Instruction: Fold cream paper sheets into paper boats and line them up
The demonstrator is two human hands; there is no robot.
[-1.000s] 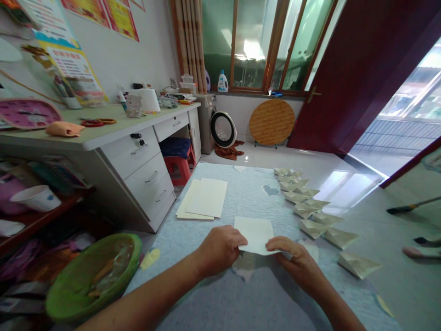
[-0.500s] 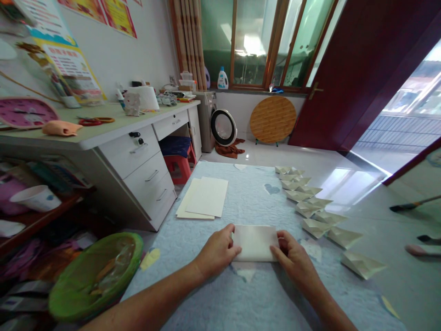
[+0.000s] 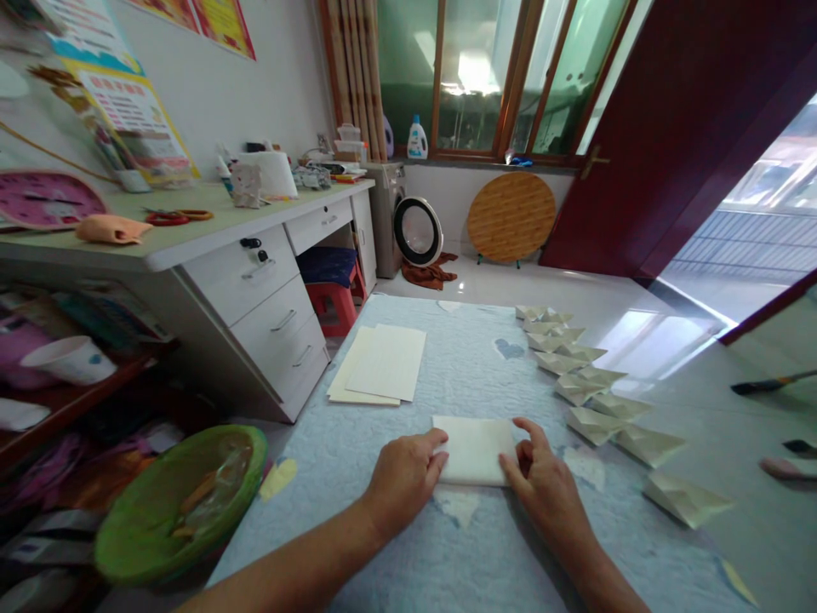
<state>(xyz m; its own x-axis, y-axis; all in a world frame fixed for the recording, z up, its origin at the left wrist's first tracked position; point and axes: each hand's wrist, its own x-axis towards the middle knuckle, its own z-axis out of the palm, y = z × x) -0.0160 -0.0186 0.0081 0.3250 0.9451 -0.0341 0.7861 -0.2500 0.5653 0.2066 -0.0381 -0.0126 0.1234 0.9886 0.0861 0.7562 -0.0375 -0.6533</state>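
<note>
The left hand (image 3: 406, 482) lies flat, fingers together, while the right hand (image 3: 542, 492) arches, fingers spread

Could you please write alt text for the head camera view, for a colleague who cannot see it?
The left hand and right hand hold a folded cream paper flat on a pale blue quilted mat. Folded paper boats line up to the right; loose cream sheets lie ahead.

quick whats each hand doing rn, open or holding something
Left hand: open, fingers lying on the folded cream paper.
Right hand: open, fingers curved against the paper's right edge, no clear grip.
</note>
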